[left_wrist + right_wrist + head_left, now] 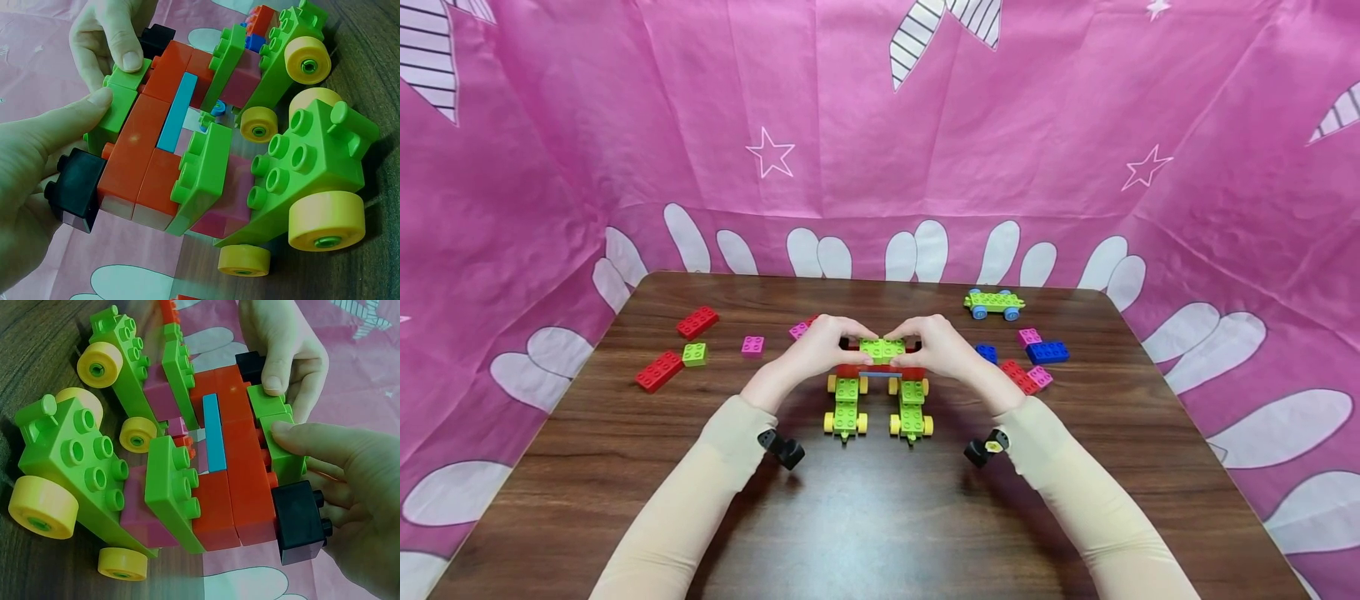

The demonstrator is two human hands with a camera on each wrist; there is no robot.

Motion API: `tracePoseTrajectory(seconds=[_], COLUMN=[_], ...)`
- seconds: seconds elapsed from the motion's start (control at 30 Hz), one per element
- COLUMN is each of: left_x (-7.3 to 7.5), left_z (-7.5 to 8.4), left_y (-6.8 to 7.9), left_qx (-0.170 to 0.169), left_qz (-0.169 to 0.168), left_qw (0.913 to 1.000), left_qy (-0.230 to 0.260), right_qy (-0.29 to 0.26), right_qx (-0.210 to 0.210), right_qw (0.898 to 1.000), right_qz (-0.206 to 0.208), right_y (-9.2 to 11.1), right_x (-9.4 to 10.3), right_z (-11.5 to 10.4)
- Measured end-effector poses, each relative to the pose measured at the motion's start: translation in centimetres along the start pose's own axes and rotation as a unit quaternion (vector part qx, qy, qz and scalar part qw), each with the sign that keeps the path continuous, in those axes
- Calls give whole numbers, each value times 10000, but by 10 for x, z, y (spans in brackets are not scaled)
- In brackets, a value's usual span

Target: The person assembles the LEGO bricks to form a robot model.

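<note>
1. Left of the brick model, on the bench, we count two red bricks, one small green brick and two pink bricks, seemingly set aside within reach; another red piece is partly hidden.
2. At the model's top, we see the left hand nearly closed, thumb and fingers pinching the left of two green top bricks.
3. The model stands upright on two green wheeled bases, four yellow wheels each, probably for steadiness; above, we count one blue strip and two black end bricks.
4. The right hand likewise pinches the right top brick, presumably keeping the pair level; we cannot tell whether it is fully seated.
5. Right of the model, we count one blue-wheeled base, two blue bricks, two more pink bricks and at least one red brick.
</note>
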State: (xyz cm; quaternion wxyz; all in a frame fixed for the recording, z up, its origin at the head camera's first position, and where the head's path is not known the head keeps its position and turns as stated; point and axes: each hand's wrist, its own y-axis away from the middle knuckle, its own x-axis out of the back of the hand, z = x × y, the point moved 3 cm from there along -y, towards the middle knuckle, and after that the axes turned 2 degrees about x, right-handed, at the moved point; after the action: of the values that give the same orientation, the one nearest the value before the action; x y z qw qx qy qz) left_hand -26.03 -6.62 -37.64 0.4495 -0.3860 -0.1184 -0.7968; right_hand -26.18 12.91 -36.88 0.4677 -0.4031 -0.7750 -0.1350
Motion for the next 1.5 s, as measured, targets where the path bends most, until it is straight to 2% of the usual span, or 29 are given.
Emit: tracePoseTrajectory(seconds=[0.4,0.97,1.2,1.5], left_x=[0,1,0,1], left_z=[0,1,0,1], left_y=[-1,-2,-3,-2], left_qx=[-192,-236,-247,-84], left_qz=[47,50,26,-14], left_qw=[9998,9997,9997,10000], left_qy=[-45,-49,-45,47], right_qy=[76,-424,-160,-38], right_qx=[26,-266,-211,-45], right_qw=[9999,9986,9996,9999], right_qz=[65,-168,-42,100], right_y=[0,-3,-2,-1], right_x=[0,2,0,-2], right_z=[-2,4,5,3])
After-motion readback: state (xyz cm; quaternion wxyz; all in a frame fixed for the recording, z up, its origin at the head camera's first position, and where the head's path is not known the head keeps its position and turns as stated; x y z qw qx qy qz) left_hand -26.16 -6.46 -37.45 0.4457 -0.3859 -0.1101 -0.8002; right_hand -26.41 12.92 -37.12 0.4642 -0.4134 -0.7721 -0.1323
